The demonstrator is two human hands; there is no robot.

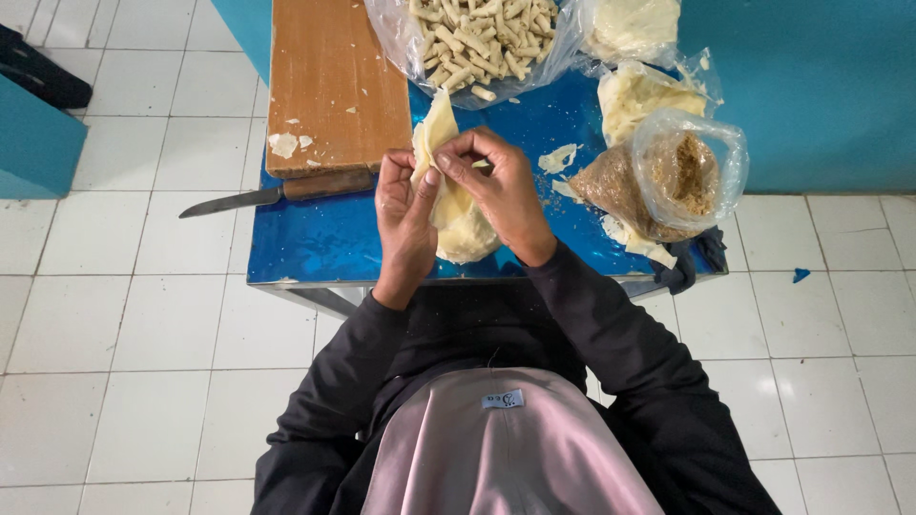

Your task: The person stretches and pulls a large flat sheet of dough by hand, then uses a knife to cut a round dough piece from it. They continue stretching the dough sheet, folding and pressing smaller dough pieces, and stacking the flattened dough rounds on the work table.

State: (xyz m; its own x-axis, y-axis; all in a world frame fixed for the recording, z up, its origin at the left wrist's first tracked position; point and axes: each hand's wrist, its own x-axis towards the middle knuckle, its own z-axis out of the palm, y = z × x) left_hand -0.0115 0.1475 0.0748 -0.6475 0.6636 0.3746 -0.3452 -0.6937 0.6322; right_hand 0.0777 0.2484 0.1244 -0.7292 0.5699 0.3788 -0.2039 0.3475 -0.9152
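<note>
- over the middle of the blue table [324, 238], the left hand [403, 215] and right hand [496, 191] meet on a thin pale dough sheet [434, 129].
- the left hand's fingers are curled, thumb and fingertips pinching the sheet's left edge.
- the right hand's fingers are bent over the sheet from the right, closed on it near the middle.
- the sheet stands up with one corner pointing away from the person; its lower part hangs over a stack of pale sheets [468, 234] on the table.
- a wooden cutting board [329, 76] lies at the left, a knife [277, 194] just in front of it, blade past the table edge.
- a plastic bag of rolled sticks [477, 38] sits beyond the hands; a bag of brown filling [682, 176] sits at the right.
</note>
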